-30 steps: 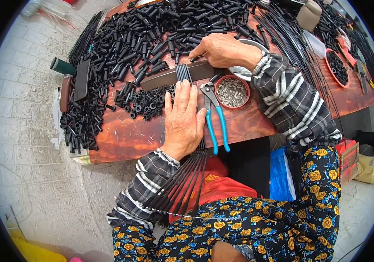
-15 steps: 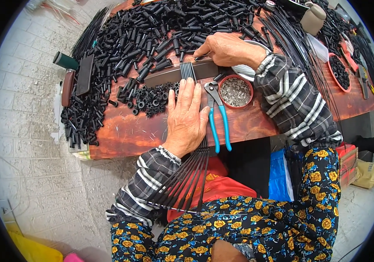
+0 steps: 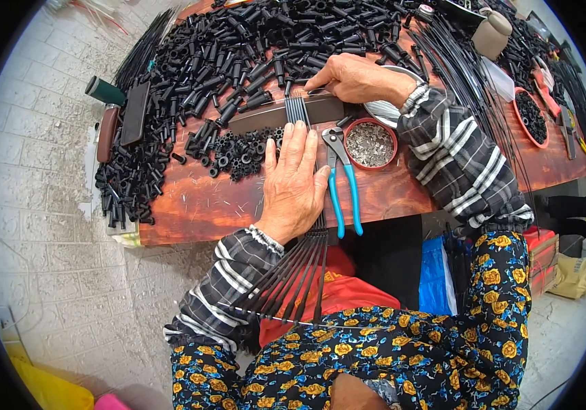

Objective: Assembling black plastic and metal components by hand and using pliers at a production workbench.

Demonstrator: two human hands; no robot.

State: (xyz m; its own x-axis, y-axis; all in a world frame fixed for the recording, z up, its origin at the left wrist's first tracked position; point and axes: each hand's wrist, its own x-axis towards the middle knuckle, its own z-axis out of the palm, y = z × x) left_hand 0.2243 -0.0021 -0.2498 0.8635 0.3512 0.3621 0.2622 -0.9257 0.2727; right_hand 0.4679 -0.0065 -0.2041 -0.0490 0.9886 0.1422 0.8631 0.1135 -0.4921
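Note:
My left hand (image 3: pixel 291 179) lies flat, fingers stretched forward, on a row of thin dark rods (image 3: pixel 296 111). The rods run over a long grey-brown block (image 3: pixel 255 120). Toward my lap they fan out as black ribs (image 3: pixel 293 283), their near ends joined along a pale cord or thin strip. At the far ends of the rods, my right hand (image 3: pixel 361 78) is closed with its index finger reaching to the tips. Something small and dark shows under its fingers, too hidden to name. Blue-handled pliers (image 3: pixel 345 195) lie right of my left hand.
A red bowl (image 3: pixel 396 145) of small metal pieces stands beside the pliers. Black plastic tubes (image 3: pixel 238 61) are heaped across the far table, with small black rings (image 3: pixel 238 154) nearer. A phone (image 3: pixel 135 115) and a green cup (image 3: pixel 103 90) are at left; a beige bottle (image 3: pixel 491 34) stands far right.

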